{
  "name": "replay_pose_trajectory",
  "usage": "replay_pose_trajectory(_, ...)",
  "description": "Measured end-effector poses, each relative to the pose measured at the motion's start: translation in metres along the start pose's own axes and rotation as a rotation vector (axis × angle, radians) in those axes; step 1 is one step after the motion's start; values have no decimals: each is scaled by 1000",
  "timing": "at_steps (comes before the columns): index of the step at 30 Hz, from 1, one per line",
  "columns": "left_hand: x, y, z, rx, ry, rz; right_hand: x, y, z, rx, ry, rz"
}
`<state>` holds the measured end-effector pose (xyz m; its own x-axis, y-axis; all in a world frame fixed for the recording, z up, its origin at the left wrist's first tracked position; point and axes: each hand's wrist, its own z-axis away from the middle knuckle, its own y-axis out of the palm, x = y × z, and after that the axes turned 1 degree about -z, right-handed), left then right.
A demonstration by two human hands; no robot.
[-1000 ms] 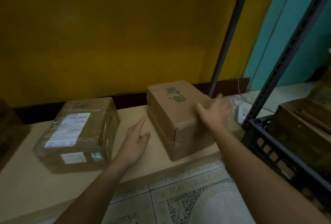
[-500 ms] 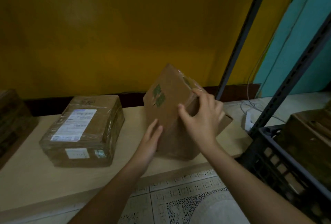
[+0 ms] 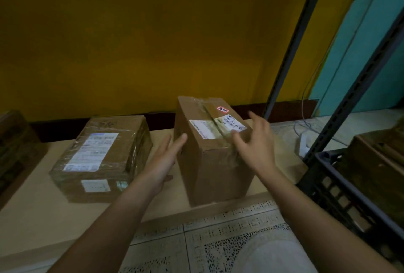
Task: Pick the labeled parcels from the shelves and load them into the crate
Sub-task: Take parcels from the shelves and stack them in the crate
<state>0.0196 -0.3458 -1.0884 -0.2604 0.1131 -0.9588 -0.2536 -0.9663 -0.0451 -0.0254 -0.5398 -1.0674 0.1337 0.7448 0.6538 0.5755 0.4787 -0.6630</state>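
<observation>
A brown cardboard parcel (image 3: 215,163) stands on end near the front edge of the pale shelf (image 3: 32,218), right of the middle. Its top face carries a white printed label crossed by clear tape, with a small red sticker (image 3: 222,110) towards the far side. The left grip (image 3: 166,159) is wide open, palm turned to the parcel's left face. Its fingers (image 3: 182,139) are straight and reach the upper left edge of the box, where they seem to touch. The right grip (image 3: 255,141) is also wide, fingers spread and only loosely bent. It sits over the parcel's top right corner with the thumb above the label. It is a little blurred, so I cannot tell whether it rests on the cardboard or is just clear of it; neither grip closes round the box. To the left, apart from the first, a flatter parcel wrapped in clear film (image 3: 102,159) lies on the same shelf, with a white label on top and a smaller one on its near face. A dark box (image 3: 15,141) shows at the far left edge. On the right, beyond the slanted metal upright (image 3: 360,80), a dark slatted crate (image 3: 341,189) sits low beside the shelf, with brown boxes (image 3: 382,159) in or behind it; which, I cannot tell. Patterned floor tiles (image 3: 218,235) lie below the shelf edge, and a yellow wall (image 3: 153,43) rises behind.
</observation>
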Motion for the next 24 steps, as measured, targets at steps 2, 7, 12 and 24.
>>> replay_pose_trajectory(2,0,10,4,36,-19,3,-17,-5,-3,168,351,-259)
replay_pose_trajectory(7,-3,21,9,134,-19,92,-29,-3,0,429,505,-640)
replay_pose_trajectory(12,1,23,11,53,74,81,-31,-9,2,535,384,-720)
replay_pose_trajectory(24,-50,7,61,144,501,-85,3,-57,13,519,-34,-480)
